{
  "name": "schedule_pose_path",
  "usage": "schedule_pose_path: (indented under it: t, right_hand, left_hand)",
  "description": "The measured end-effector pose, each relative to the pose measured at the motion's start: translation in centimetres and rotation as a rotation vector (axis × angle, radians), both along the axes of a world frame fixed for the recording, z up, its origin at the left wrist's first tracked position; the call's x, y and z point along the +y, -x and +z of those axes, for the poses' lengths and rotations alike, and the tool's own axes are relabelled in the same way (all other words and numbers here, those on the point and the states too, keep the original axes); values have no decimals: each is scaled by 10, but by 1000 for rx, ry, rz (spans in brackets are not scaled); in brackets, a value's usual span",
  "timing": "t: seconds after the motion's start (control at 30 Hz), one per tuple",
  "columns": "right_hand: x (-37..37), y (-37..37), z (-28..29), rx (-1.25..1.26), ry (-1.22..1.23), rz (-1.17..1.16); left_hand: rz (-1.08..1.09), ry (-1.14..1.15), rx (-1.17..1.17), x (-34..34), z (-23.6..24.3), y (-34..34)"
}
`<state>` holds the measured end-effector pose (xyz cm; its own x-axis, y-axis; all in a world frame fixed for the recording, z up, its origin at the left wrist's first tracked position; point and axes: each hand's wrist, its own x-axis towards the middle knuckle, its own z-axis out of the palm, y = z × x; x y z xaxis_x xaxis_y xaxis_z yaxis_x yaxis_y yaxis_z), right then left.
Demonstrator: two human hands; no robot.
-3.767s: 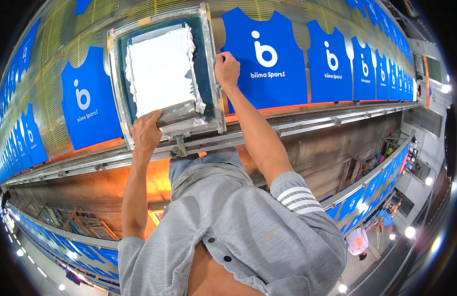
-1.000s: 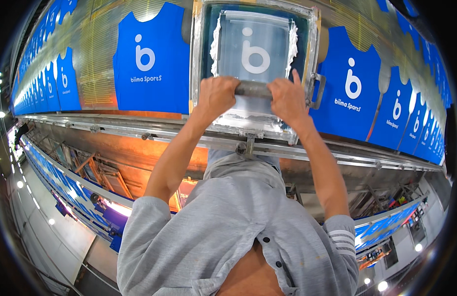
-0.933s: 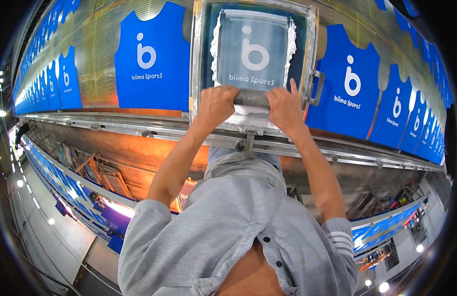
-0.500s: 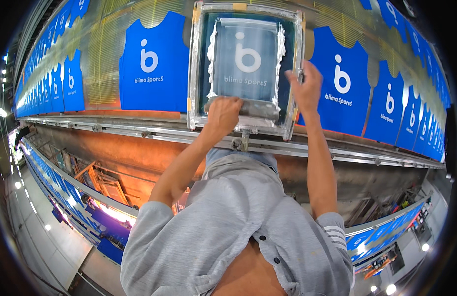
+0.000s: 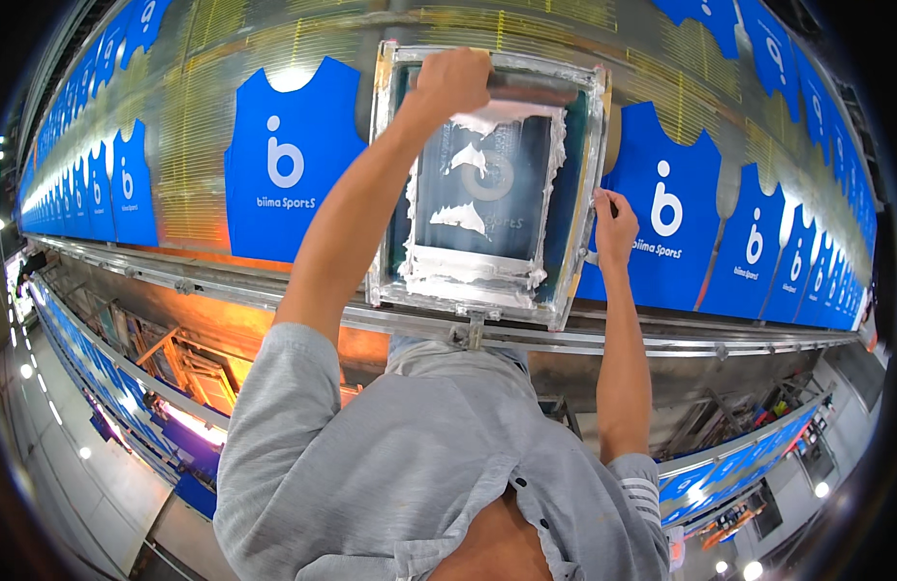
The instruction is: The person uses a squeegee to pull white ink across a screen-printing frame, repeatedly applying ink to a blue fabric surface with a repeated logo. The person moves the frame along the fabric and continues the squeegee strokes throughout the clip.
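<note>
A screen-printing frame [image 5: 379, 194] with white-smeared metal sides lies in front of me on the long table. My left hand [image 5: 453, 79] is closed round the dark bar of a squeegee [image 5: 536, 89] at the far end of the screen. White ink [image 5: 458, 219] lies on the mesh in ragged patches, with a thicker band along the near end and ridges down both sides. A round letter shape shows through the mesh. At the frame's right side, my right hand [image 5: 615, 228] has its fingers curled in against the edge, seemingly gripping it; the fingertips are partly hidden.
Blue sleeveless shirts with white prints lie along the table, one left [image 5: 292, 160] and one right [image 5: 666, 208] of the frame. A metal rail [image 5: 245, 292] runs along the near edge. Behind me, an orange-lit space holds wooden frames [image 5: 192, 363].
My left hand has pushed the squeegee from the near end to the far end, leaving ink patches. My right hand has gone from spread fingers to curled ones at the frame's edge.
</note>
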<state>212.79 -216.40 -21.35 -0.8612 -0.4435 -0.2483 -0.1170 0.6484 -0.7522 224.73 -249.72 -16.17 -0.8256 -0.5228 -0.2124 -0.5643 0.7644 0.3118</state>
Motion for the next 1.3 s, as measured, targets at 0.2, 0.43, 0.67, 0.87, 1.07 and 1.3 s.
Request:
schedule_pose_path:
  t: [0.2,0.43,0.67,0.87,1.07,1.3]
  right_hand:
    - [-3,2,10,37,-27,18]
    - [-5,10,4,125,-22,42]
    - [-7,17,-15,274,57,84]
    - [-76,-74,-37,285,95,61]
    - [-190,-234,-37,268,257,47]
    - [-218,-281,-23,130,241,-26]
  left_hand:
    - [-30,56,18,28,-11,-24]
    - [45,-11,336,201,-25,-165]
    - [89,44,403,258,2,-239]
    - [110,-123,254,165,10,-307]
    - [92,-17,169,60,7,-433]
    - [39,-40,99,17,10,-461]
